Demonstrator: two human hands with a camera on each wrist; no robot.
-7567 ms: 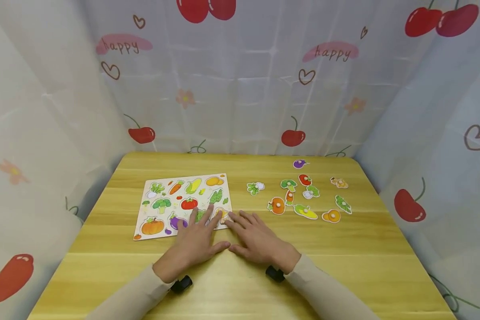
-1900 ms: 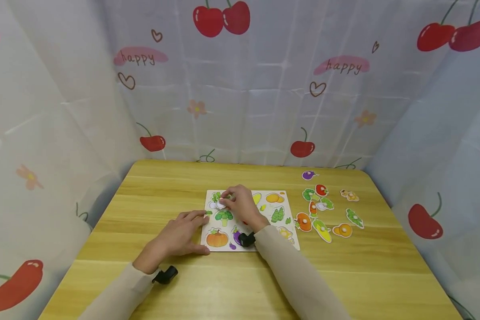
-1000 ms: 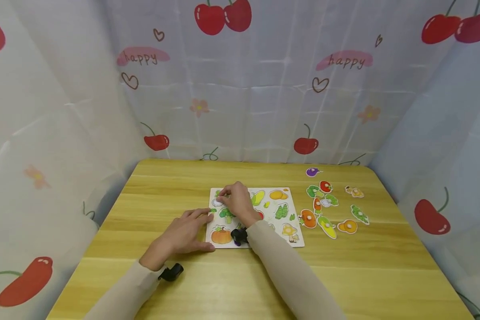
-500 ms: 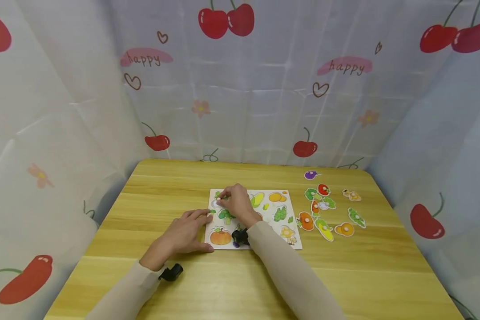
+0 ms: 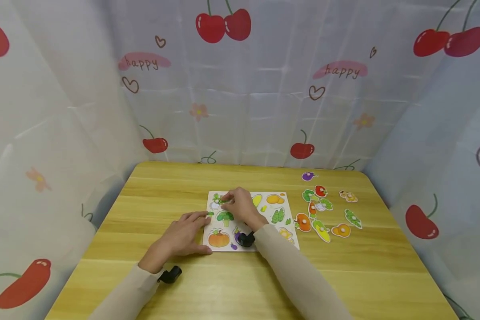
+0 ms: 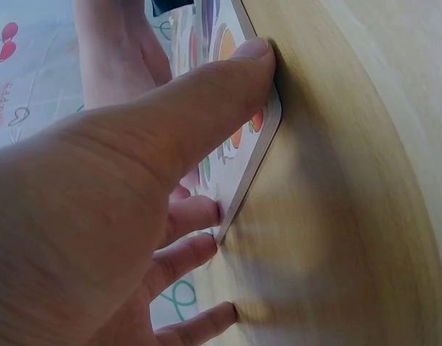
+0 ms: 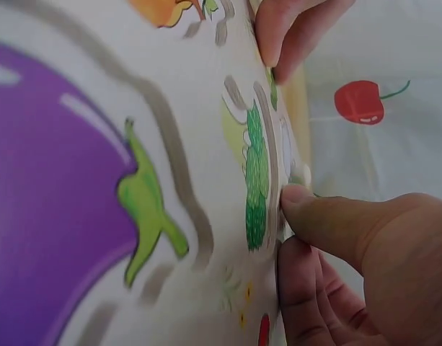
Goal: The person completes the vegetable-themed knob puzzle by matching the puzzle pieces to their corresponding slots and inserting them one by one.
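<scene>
A white puzzle board [image 5: 231, 226] printed with vegetables lies flat on the wooden table. My left hand [image 5: 179, 238] rests at its left edge, fingers nearly straight; in the left wrist view the thumb [image 6: 228, 79] touches the board's corner. My right hand [image 5: 243, 206] reaches over the upper left of the board, thumb and fingertips pinching a white radish piece with green leaves. In the right wrist view the thumb sits beside its pale knob [image 7: 305, 174]; the fingers hide much of the piece. The broccoli picture [image 5: 225, 218] lies just below.
Several knobbed vegetable pieces lie right of the board, among them a pumpkin [image 5: 303, 222], corn [image 5: 321, 230], tomato [image 5: 320, 191], eggplant [image 5: 308, 176] and pea pod [image 5: 353, 218]. A cherry-print curtain [image 5: 256, 111] encloses the table's back and sides.
Both hands first lay by the board. The board has since moved right, and the radish piece has gone from the table to the board's upper left in my right hand, which lately shifts only slightly.
</scene>
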